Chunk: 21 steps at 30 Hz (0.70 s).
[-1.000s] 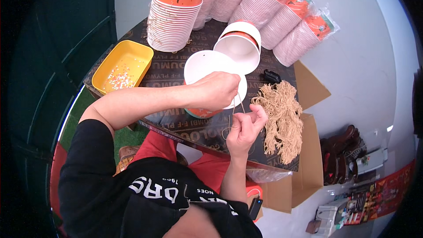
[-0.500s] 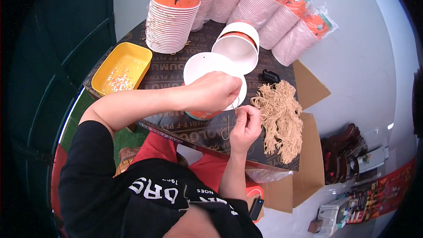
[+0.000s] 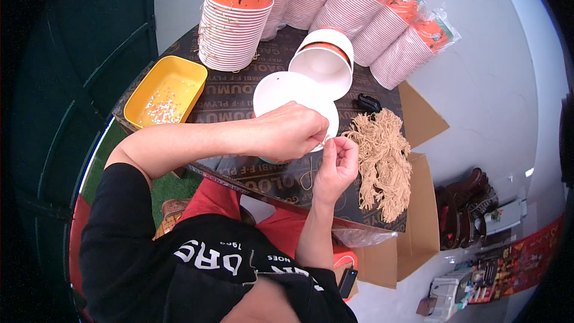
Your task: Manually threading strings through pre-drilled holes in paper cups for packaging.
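Observation:
A paper bucket (image 3: 290, 88) with a white inside and a small hole near its far rim lies tilted on the table. My left hand (image 3: 290, 130) reaches across it, fingers closed at the rim on a thin tan string (image 3: 323, 142). Right beside it, my right hand (image 3: 338, 164) pinches the same string between thumb and fingertips, its other fingers curled. A loose end of string hangs below the hands over the dark tabletop. My left hand and forearm hide much of the bucket's near side, and the string's path at the rim is too small to make out.
A heap of tan strings (image 3: 382, 164) lies on the right, with a small black object (image 3: 368, 103) behind it. Nested buckets (image 3: 323, 69) lie beyond. Tall stacks of orange buckets (image 3: 234, 33) line the back. A yellow tub (image 3: 194, 93) holding small pale beads stands left. Open cardboard (image 3: 415, 227) flanks the table.
My hands have come closer together at the bucket's rim, the right one rising slightly. The bucket has shifted a little to the right.

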Available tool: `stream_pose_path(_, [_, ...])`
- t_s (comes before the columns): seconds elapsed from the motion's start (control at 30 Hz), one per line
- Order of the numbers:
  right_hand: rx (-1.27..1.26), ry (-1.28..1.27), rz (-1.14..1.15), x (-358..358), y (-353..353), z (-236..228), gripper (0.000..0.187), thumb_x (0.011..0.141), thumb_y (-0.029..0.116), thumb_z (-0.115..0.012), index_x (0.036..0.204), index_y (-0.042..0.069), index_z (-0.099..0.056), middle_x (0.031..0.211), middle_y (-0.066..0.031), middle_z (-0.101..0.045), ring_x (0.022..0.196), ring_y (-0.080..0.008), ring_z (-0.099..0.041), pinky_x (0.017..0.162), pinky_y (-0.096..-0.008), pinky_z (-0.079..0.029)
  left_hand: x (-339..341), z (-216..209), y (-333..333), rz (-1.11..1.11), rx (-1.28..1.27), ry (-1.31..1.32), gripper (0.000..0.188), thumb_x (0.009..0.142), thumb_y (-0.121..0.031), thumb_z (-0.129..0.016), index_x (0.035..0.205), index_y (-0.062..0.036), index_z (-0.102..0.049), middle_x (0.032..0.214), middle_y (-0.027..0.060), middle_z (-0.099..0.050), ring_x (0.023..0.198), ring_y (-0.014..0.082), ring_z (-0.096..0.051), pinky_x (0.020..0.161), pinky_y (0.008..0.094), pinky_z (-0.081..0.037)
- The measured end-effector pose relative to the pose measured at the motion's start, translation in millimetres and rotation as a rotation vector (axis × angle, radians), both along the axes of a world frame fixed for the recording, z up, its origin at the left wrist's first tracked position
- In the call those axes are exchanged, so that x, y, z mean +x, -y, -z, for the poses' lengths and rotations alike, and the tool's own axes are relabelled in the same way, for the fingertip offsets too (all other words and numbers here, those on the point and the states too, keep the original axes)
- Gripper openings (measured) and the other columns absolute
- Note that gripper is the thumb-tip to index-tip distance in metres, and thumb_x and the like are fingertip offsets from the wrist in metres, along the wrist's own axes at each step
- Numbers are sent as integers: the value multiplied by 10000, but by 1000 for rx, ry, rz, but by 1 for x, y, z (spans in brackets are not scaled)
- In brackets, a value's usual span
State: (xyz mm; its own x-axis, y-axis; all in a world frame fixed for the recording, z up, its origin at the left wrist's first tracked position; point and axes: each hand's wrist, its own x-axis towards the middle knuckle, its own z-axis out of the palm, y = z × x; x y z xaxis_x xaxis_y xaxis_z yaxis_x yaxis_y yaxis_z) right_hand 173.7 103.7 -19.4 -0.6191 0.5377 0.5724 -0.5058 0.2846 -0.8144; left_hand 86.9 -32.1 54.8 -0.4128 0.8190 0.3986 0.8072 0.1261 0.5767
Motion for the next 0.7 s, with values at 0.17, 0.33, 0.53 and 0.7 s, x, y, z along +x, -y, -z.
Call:
stream_pose_path(0.17, [106, 65, 34, 4, -4, -1, 104, 951, 89, -633, 930, -11, -613, 779, 26, -527, 647, -39, -425, 565, -192, -350, -1, 1, 0, 1, 5, 8, 83, 799, -42, -621, 786, 35, -648, 715, 183, -658, 671, 321, -681, 607, 393, -519])
stream_pose_path(0.33, [346, 17, 114, 2, -5, -5, 128, 956, 88, -620, 914, -31, -643, 787, 40, -543, 679, -30, -438, 584, -181, -340, -4, 1, -2, -13, -16, 34, 85, 799, -47, -623, 787, 31, -655, 717, 180, -665, 677, 314, -683, 616, 384, -522])
stream_pose_path(0.53, [221, 88, -1, 9, -6, -6, 99, 949, 30, -593, 935, -49, -650, 795, 9, -543, 695, -48, -456, 606, -193, -363, -5, -3, -2, -24, -17, 42, 98, 802, -56, -626, 810, 32, -669, 733, 176, -679, 695, 309, -689, 633, 382, -526])
stream_pose_path(0.7, [273, 65, 5, 7, -5, -7, 106, 955, 28, -587, 959, -51, -658, 807, 24, -534, 681, -37, -430, 598, -183, -344, -6, -1, -4, -22, -9, 54, 97, 806, -57, -632, 815, 29, -676, 734, 164, -685, 682, 285, -688, 628, 373, -528])
